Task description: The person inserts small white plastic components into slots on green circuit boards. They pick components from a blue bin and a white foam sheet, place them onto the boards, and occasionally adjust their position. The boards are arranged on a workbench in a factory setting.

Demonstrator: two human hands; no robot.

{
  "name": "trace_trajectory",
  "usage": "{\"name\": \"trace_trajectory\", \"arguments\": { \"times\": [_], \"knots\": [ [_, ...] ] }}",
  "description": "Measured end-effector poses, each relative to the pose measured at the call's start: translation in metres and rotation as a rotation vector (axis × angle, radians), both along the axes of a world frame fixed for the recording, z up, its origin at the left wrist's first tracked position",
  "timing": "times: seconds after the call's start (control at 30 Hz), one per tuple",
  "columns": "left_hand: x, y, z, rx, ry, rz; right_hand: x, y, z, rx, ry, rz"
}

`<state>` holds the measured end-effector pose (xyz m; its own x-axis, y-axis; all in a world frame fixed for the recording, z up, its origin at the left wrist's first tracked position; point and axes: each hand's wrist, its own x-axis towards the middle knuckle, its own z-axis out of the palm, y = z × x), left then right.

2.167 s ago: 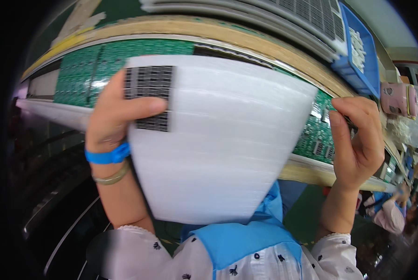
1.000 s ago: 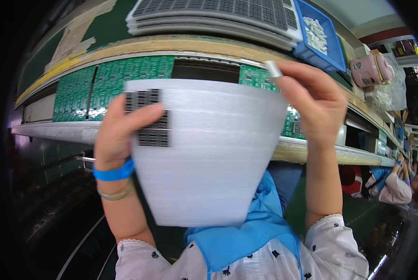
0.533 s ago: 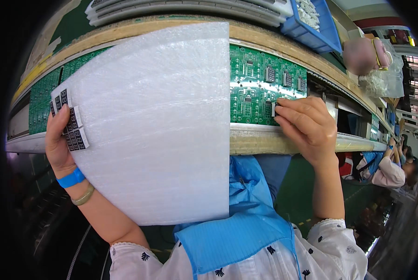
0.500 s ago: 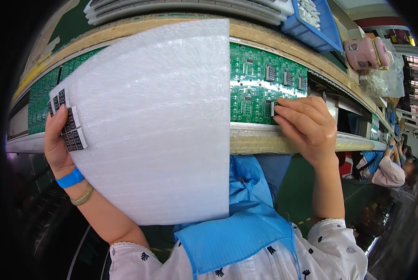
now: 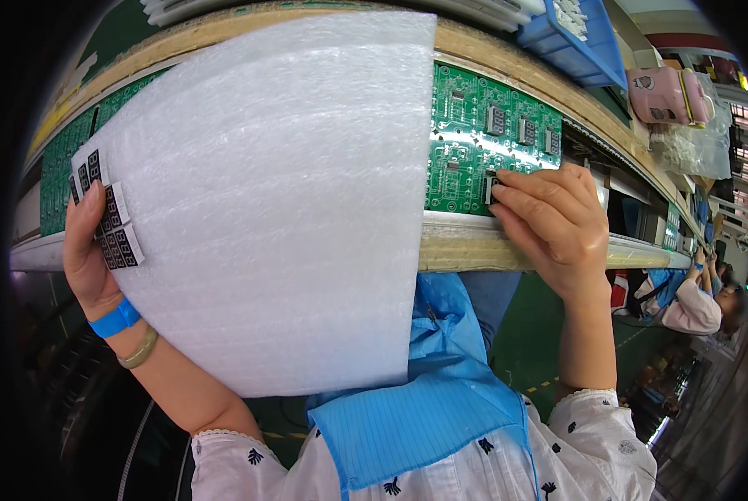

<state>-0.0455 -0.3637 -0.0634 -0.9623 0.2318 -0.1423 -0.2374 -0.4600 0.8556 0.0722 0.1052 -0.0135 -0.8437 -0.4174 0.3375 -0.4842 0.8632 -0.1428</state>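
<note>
A large white foam sheet (image 5: 282,209) spans the middle of the view, hiding part of what lies under it. My left hand (image 5: 90,250) is closed at its left edge, the thumb pressed over several black digit displays (image 5: 116,221) with pale sides; its other fingers are mostly hidden. On the right, my right hand (image 5: 562,221) pinches one digit display (image 5: 491,185) between thumb and fingertips. That display is at the lower part of a green circuit board (image 5: 466,142), and I cannot tell whether it is seated. Further displays (image 5: 496,119) stand along the board's upper part.
The boards lie in a rail track with a wooden edge (image 5: 474,255) nearest me. Beyond it are a blue bin (image 5: 578,42) of white parts, a pink bag (image 5: 666,96) and a clear plastic bag (image 5: 693,146). Another person (image 5: 695,305) is at the far right.
The foam sheet's right edge sits slightly further right, and its left end with my left hand slightly further left. My right hand keeps its pinch on the display, which stays at nearly the same board spot.
</note>
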Motion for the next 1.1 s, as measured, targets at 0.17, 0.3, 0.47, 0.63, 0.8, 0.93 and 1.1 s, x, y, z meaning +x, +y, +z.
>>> {"name": "trace_trajectory", "arguments": {
  "times": [0.17,0.3,0.47,0.63,0.8,0.93,1.1],
  "knots": [
    [0.002,0.010,0.005,-0.023,0.015,0.010,-0.001,0.000,-0.002,-0.005,0.003,-0.001],
    [0.003,0.016,0.009,-0.054,0.019,0.016,-0.001,0.000,0.000,-0.032,-0.017,-0.021],
    [0.005,0.020,0.012,-0.071,0.024,0.017,-0.001,0.000,0.000,-0.052,-0.023,-0.012],
    [0.003,0.009,0.004,-0.065,0.022,0.016,-0.001,0.000,-0.001,-0.049,-0.019,-0.013],
    [0.003,0.006,0.002,-0.070,0.027,0.013,-0.002,-0.001,0.002,-0.030,-0.027,-0.018],
    [0.005,0.017,0.009,-0.040,0.008,0.053,-0.002,-0.001,0.002,-0.035,-0.036,-0.019],
    [0.005,0.020,0.009,-0.027,-0.004,0.066,-0.002,0.000,0.003,-0.030,-0.054,-0.016]
  ]
}}
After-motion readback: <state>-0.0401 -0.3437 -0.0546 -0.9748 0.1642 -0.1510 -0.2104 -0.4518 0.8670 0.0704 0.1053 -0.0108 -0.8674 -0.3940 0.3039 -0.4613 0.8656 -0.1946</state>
